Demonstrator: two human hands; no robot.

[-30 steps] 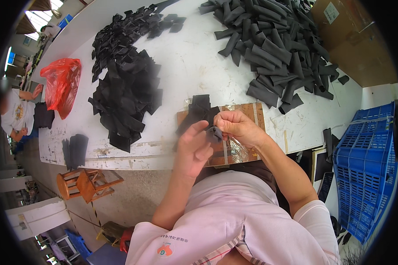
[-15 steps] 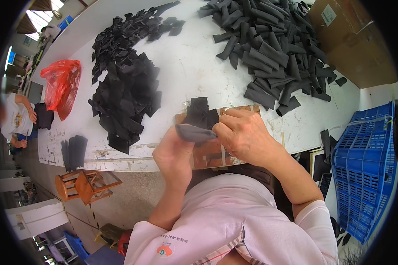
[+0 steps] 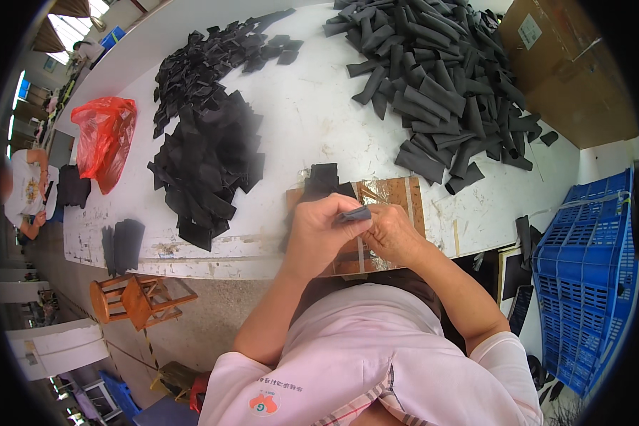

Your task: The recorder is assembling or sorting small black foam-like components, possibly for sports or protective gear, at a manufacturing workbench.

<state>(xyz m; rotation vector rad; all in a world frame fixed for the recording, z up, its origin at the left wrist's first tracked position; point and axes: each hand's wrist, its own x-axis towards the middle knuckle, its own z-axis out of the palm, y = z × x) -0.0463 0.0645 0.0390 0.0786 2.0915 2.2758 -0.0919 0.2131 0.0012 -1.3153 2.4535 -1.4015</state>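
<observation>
On the table, I see flat pieces piled left, rolled strips heaped right, a board at the near edge between them, a crate off right.

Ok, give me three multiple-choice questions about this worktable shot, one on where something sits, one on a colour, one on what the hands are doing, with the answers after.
1. Where does the red plastic bag lie?
A. At the left end of the white table
B. Inside the blue crate
C. On the wooden stool

2. What colour is the crate at the person's right?
A. Green
B. Blue
C. Yellow

3. How is the small dark piece held?
A. Lying loose on the brown board
B. By the left hand alone
C. Between the left hand and right hand

Answers:
1. A, the bag rests on the tabletop near its left end, beyond the flat black pieces.
2. B, the slotted crate beside the table is blue.
3. C, fingers of both hands close on the piece above the brown board.
</observation>
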